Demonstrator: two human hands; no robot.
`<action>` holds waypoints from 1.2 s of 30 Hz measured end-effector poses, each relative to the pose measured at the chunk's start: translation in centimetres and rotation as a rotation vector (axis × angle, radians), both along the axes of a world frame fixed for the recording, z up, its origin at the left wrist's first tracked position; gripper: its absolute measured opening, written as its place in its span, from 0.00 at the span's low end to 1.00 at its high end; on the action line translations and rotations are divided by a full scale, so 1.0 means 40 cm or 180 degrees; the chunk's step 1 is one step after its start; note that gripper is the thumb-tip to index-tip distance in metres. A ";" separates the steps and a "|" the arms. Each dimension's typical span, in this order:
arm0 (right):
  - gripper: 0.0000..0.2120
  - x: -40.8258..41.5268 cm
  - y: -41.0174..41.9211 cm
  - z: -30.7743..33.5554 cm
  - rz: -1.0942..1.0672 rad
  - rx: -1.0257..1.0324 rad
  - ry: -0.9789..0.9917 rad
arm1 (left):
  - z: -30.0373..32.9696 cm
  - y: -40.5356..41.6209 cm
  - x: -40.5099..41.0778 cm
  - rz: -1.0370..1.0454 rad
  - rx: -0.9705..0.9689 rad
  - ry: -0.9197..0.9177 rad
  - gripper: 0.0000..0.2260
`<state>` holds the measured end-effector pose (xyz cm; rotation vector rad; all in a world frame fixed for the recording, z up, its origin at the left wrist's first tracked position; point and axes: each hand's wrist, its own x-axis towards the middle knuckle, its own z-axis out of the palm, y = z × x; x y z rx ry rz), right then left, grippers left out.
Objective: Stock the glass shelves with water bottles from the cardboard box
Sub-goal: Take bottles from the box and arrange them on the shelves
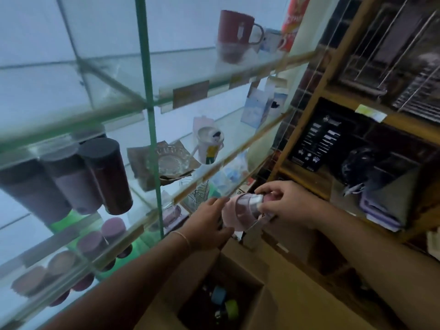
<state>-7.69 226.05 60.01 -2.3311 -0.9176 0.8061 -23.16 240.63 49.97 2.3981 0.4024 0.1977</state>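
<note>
Both hands, left hand (209,225) and right hand (283,201), grip a pink bottle (240,210) over the cardboard box (259,303); next it probably goes on the glass shelf (142,225) at left.

Head cam, close, looks fwd/down at glass shelves (185,75) and hands.

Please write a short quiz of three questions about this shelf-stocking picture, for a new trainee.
1. True or false: the pink bottle already stands on a glass shelf.
2. Which hand pinches the bottle's silver cap end? A) left hand B) right hand C) neither
3. Fill in: the red mug stands on the ____ shelf in view.

Key:
1. False; both hands hold it in the air above the open box.
2. B
3. top
</note>
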 end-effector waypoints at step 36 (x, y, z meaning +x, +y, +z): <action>0.19 -0.175 0.043 0.426 0.1211 0.1260 0.1009 | 0.562 -0.187 -0.430 0.2647 -0.0065 -0.2465 0.38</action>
